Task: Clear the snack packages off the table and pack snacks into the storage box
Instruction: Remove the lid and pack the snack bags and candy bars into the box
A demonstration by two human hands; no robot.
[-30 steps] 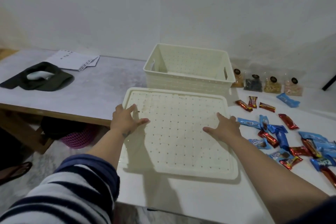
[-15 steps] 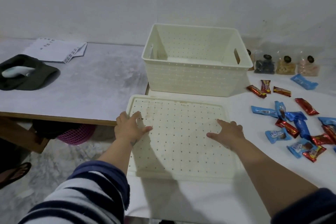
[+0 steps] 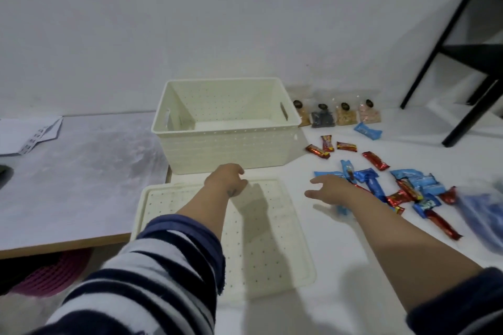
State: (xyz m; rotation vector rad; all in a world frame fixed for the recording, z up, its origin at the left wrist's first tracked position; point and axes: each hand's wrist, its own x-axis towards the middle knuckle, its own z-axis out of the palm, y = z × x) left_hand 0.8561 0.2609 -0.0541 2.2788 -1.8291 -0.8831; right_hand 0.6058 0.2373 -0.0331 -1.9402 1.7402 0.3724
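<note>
The cream perforated plastic storage box (image 3: pixel 226 128) stands open and bare inside on the white table (image 3: pixel 340 253), at 12 o'clock from us, with slot handles cut in both end walls. Its matching flat perforated lid (image 3: pixel 269 239) lies just in front of it, at 6 o'clock from the box. The scattered red and blue foil snack packets (image 3: pixel 402 185) spread at 3 to 4 o'clock from the box, and four small clear bags of snacks (image 3: pixel 337 114) line the wall at its 2 o'clock.

We see the left hand (image 3: pixel 227 178) raised over the lid's far edge, fingers loosely curled and gripping nothing. The right hand (image 3: pixel 330 189) is spread flat, fingers relaxed, at the near edge of the packets; whether it touches one we cannot tell.

Half a second ago both palms lay on the lid. Since then they have lifted off, the right hand travelling toward 3 o'clock, and the lid stays put.

At 9 o'clock, on the grey tabletop (image 3: pixel 81 171), lie white printed papers (image 3: pixel 30 133); a black metal frame (image 3: pixel 468 57) stands at 2 o'clock.
</note>
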